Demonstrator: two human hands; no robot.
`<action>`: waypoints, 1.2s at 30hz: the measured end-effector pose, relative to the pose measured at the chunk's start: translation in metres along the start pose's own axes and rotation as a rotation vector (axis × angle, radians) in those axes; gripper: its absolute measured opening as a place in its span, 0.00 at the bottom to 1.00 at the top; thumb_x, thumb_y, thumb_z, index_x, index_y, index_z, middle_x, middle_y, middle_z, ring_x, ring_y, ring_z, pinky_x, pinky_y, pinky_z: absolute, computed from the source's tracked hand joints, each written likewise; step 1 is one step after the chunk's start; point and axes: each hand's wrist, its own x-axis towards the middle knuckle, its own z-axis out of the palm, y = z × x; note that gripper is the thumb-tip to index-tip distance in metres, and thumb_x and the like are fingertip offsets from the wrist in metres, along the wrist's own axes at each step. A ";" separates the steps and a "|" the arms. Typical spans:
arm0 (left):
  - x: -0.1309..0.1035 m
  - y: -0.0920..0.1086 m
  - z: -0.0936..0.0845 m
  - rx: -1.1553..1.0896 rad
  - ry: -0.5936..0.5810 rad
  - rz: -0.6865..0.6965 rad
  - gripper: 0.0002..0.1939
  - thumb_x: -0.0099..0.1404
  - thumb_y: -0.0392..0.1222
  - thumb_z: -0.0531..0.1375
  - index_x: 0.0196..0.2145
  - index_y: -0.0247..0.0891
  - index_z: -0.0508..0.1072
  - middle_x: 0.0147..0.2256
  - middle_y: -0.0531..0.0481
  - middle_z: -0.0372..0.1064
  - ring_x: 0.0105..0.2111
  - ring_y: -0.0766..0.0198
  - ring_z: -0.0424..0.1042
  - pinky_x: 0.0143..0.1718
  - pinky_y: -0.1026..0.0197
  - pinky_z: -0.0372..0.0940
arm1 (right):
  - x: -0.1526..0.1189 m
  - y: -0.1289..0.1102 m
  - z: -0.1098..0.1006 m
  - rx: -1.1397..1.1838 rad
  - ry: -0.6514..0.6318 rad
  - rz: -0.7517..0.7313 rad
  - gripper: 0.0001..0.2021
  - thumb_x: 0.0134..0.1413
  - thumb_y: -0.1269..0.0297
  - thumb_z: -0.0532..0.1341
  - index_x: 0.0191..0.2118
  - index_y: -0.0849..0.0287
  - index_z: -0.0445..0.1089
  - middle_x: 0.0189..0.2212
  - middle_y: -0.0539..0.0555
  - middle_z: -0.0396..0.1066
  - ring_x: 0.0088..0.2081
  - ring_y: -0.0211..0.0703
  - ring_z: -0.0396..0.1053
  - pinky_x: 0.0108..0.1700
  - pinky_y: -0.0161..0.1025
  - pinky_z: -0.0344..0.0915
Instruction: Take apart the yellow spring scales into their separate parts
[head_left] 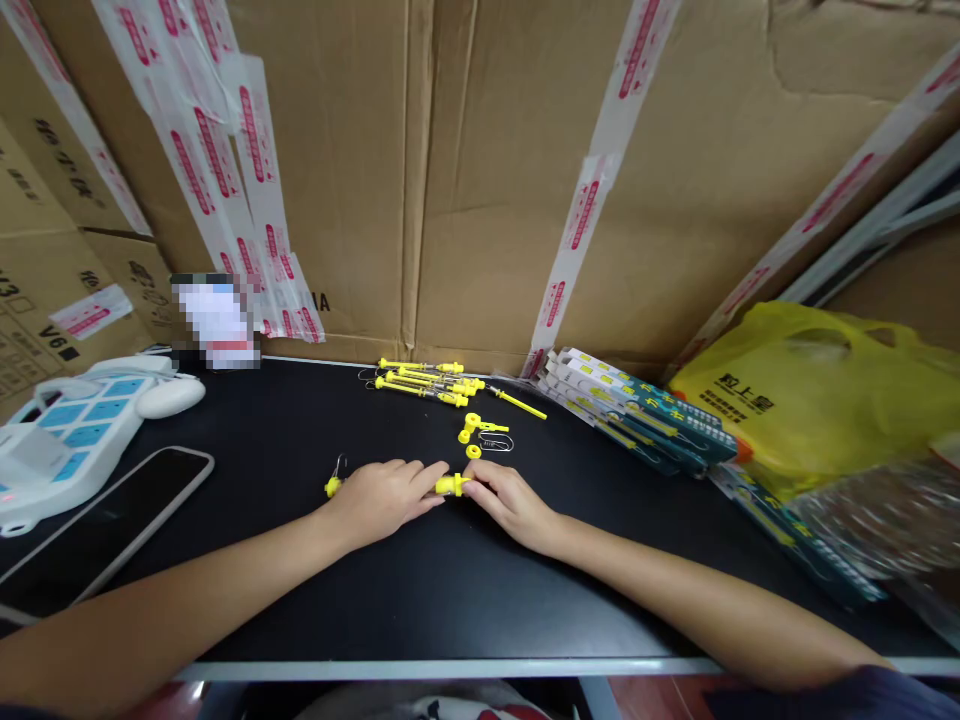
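Note:
My left hand is closed around a yellow tool that lies level above the black table. The tool's hooked wire end sticks out past the left side of that hand. At its right end, the fingers of my right hand pinch the yellow tip. Just beyond my hands are loose yellow parts, a yellow ring and a bent metal clip. Farther back lies a pile of similar yellow tools with metal shafts.
At the left are a power strip, a white mouse and a phone. Printed packages and a yellow bag stand at the right. A large cardboard box rises behind the black table.

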 end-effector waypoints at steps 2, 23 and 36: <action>0.000 0.000 0.002 -0.029 0.005 -0.013 0.16 0.69 0.48 0.50 0.50 0.39 0.63 0.31 0.53 0.70 0.30 0.65 0.72 0.28 0.65 0.60 | 0.000 -0.001 0.001 -0.012 0.009 0.014 0.15 0.65 0.58 0.46 0.29 0.59 0.59 0.25 0.49 0.60 0.28 0.36 0.58 0.33 0.34 0.56; 0.003 0.013 0.003 0.001 0.038 -0.051 0.19 0.69 0.47 0.50 0.54 0.37 0.61 0.30 0.52 0.69 0.29 0.63 0.71 0.27 0.64 0.59 | -0.003 0.011 -0.010 -0.158 -0.034 -0.097 0.14 0.65 0.60 0.46 0.30 0.58 0.59 0.27 0.51 0.62 0.30 0.38 0.59 0.34 0.35 0.58; -0.001 0.015 0.000 0.027 0.063 -0.068 0.19 0.70 0.48 0.47 0.53 0.37 0.62 0.31 0.50 0.71 0.30 0.64 0.71 0.28 0.65 0.60 | -0.008 0.005 -0.010 -0.150 -0.053 -0.077 0.15 0.65 0.58 0.45 0.30 0.59 0.61 0.27 0.52 0.63 0.30 0.39 0.60 0.36 0.37 0.58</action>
